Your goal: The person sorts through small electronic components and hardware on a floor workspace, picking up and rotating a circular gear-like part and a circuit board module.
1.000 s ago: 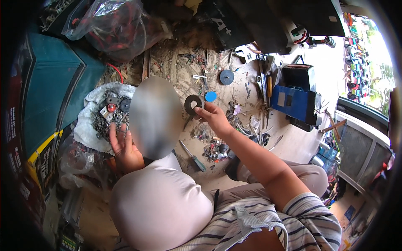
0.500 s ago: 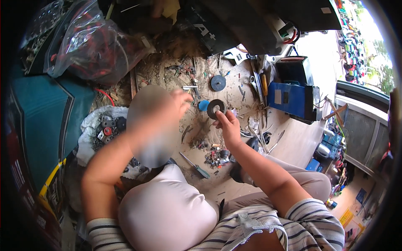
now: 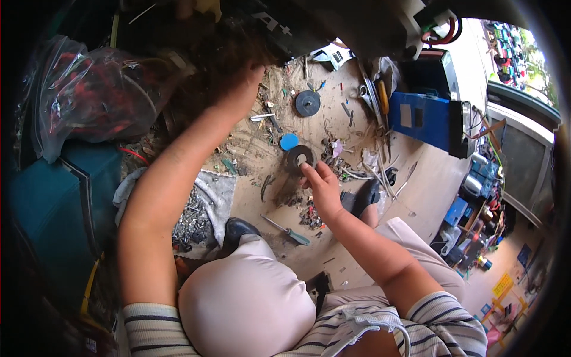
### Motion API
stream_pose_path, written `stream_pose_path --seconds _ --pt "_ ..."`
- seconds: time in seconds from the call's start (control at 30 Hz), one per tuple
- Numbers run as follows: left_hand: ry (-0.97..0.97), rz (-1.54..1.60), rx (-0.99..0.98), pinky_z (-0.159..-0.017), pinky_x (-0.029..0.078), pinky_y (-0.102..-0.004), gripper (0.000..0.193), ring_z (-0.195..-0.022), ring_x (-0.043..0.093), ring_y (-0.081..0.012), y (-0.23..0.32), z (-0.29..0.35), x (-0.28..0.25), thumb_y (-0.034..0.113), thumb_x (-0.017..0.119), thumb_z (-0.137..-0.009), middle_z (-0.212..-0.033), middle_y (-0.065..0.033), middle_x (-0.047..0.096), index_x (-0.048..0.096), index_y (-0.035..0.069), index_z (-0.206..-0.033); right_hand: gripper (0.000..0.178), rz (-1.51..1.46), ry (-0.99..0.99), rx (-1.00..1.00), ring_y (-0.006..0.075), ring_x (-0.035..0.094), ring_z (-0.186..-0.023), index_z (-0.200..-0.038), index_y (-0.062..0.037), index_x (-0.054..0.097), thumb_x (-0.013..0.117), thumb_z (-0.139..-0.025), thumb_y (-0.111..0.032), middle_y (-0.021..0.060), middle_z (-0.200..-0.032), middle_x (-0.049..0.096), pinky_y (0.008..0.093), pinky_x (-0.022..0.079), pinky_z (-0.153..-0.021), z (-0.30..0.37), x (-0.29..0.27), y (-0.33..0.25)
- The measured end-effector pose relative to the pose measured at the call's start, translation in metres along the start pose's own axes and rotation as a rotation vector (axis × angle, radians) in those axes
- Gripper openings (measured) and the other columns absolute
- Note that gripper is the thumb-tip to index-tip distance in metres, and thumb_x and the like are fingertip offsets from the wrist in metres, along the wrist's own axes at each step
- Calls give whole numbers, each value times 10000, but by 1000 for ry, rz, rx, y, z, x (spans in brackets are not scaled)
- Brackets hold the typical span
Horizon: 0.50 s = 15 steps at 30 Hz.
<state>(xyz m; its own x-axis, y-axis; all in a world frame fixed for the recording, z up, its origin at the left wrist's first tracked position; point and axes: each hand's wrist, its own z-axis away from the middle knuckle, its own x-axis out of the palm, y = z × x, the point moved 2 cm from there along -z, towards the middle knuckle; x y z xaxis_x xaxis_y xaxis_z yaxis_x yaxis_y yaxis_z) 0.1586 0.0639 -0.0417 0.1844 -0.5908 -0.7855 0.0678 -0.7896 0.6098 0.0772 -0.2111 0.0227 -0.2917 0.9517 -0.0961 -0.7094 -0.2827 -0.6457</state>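
Note:
My right hand (image 3: 321, 185) pinches a dark, flat ring (image 3: 295, 156) at its edge, thumb on top and fingers beneath. The ring is held over the floor, close to a small blue disc (image 3: 288, 141). Beyond it lies a dark round disc (image 3: 307, 103) with a small raised centre. Stretched far forward, my left hand (image 3: 244, 86) reaches into the shadowed clutter under a black panel (image 3: 262, 24). Its fingers are mostly hidden there, so its grip does not show. A silvery rod (image 3: 262, 117) lies on the floor below that hand.
A screwdriver (image 3: 289, 231) lies between my feet. Left of it, a grey cloth (image 3: 221, 189) carries loose metal bits. A clear plastic bag (image 3: 95, 98) bulges at the far left. At right stands a blue box (image 3: 420, 121), beside pliers-like tools and cables (image 3: 380, 184).
My left hand has swept forward from above the cloth into the dark clutter, uncovering the metal bits. The right hand still holds the ring, tilted slightly differently. The view has shifted a little.

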Motion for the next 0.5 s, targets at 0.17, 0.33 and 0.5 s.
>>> stream_pose_path --seconds 0.17,0.33,0.5 --pt "-39 121 -87 -763 456 -420 59 -876 567 -366 11 17 -32 68 576 -870 -935 -163 597 539 26 -890 180 -33 -14 -26 89 569 -656 -876 -58 579 645 -929 -217 -2 -772 584 243 441 -623 -5 5 -13" --pt "-127 416 -262 -782 467 -344 115 -855 590 -285 26 88 -83 99 598 -871 -898 -140 605 561 13 -937 230 43 -76 -138 63 522 -635 -824 -49 559 666 -917 -229 -16 -741 573 239 418 -587 -12 -1 -25" --pt "-554 474 -472 -794 474 -330 93 -854 598 -218 25 189 -118 90 613 -853 -876 -107 613 606 7 -894 214 169 -93 -207 61 526 -647 -846 -49 581 658 -917 -235 -15 -741 586 232 420 -595 -14 -4 -32"
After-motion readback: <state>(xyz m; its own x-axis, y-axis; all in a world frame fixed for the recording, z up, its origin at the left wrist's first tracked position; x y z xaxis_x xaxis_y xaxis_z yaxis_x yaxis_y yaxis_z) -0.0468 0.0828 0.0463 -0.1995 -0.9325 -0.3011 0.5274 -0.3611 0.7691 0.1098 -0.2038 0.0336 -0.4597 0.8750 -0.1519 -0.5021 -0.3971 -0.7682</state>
